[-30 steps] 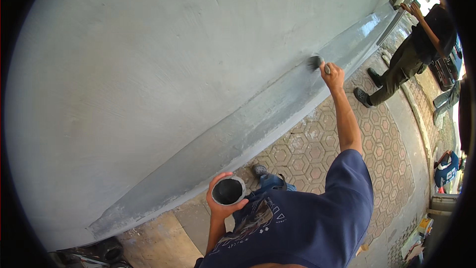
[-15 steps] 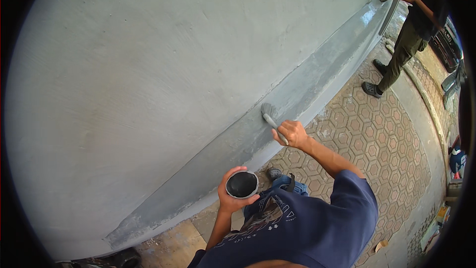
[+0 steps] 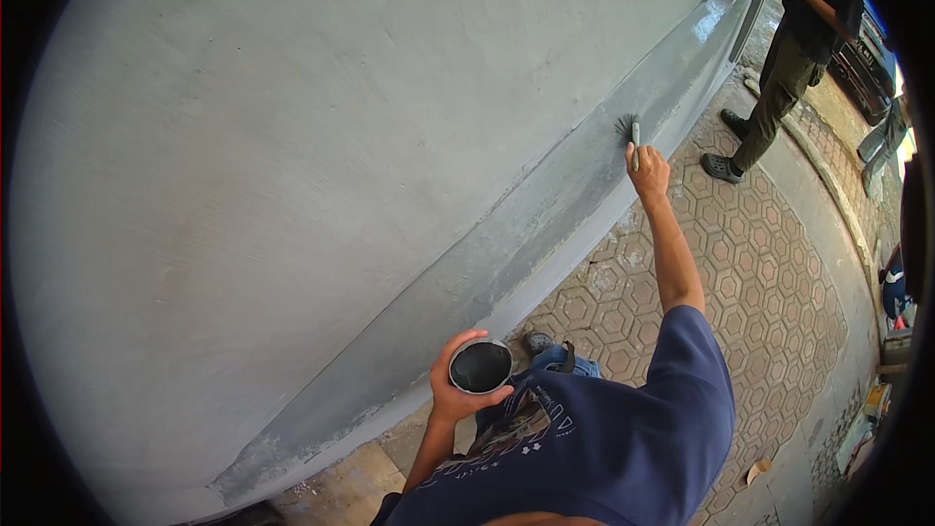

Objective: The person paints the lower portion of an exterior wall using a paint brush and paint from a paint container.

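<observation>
Grey paintbrush (image 3: 636,139) gripped by the right hand (image 3: 650,173), bristles splayed against the wall's (image 3: 292,136) darker band (image 3: 545,219) below its upper edge, could smear past that line if swept high, while the round cup (image 3: 480,367) clasped in the left hand (image 3: 450,388) might spill if tipped.

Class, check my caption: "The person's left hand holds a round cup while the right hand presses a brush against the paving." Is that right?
No, the surface is wrong: the head view shows the right hand pressing the brush against the grey wall. The left hand does hold a round cup.
</observation>
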`<state>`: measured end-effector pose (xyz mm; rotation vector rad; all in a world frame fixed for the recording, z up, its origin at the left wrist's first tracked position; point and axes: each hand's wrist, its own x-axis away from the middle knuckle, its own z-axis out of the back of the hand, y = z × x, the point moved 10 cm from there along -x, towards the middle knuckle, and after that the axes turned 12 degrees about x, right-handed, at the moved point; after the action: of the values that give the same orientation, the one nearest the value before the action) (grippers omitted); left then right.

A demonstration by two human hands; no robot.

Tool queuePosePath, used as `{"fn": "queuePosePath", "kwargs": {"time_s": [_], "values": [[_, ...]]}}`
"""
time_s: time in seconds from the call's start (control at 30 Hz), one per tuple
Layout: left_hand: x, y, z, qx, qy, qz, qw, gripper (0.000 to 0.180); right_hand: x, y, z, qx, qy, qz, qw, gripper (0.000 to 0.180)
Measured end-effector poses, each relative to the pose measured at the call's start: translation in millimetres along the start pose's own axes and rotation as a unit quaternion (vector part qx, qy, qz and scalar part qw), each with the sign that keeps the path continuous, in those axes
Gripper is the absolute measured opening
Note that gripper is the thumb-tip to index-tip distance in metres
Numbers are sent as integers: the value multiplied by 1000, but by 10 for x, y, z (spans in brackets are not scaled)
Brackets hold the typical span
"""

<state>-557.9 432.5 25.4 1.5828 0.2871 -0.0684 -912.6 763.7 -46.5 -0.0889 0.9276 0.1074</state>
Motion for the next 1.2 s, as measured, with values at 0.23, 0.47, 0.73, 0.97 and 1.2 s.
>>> {"fn": "queuePosePath", "kwargs": {"time_s": [0.23, 0.47, 0.73, 0.97, 1.2], "values": [[231, -142, 192, 72, 34, 24, 997, 94, 771, -1476, 940, -276, -34, -35, 960, 25], [108, -35, 150, 121, -52, -14, 991, 94, 1885, -2920, 2109, -438, -226, 114, 863, 20], [180, 268, 167, 145, -180, -24, 973, 94, 2194, -2914, 2416, -363, -322, 26, 874, 26], [644, 392, 427, 128, -291, -12, 948, 98, 2241, -2898, 2791, -413, -300, -219, 831, 44], [1044, 563, 811, 113, -275, -22, 954, 94, 2291, -2910, 2948, -304, -209, -313, 875, 28]]}}
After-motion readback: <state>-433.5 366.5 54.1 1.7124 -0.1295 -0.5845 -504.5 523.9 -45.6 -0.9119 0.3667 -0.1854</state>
